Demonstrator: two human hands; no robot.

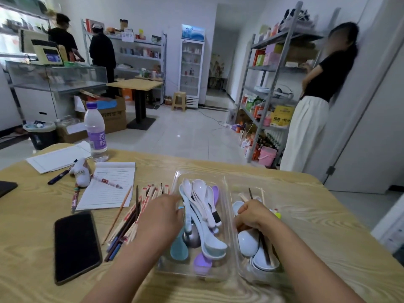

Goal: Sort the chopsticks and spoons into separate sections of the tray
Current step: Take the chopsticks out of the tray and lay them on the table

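Note:
A clear plastic tray [225,179] with two sections lies on the wooden table. Its left section holds several white, teal and purple spoons [203,200]. The right section holds white spoons [248,242] mixed with a few chopsticks [265,250]. A pile of chopsticks [140,206] lies on the table left of the tray. My left hand [160,217] rests over that pile at the tray's left edge, its fingertips at the spoons; what it holds is hidden. My right hand [253,214] is curled inside the right section, gripping chopsticks.
A black phone [76,246] lies at the front left. A notepad [109,186] with a pen, loose papers, a small plush toy and a water bottle [96,134] stand behind the chopstick pile. People stand at shelves across the room.

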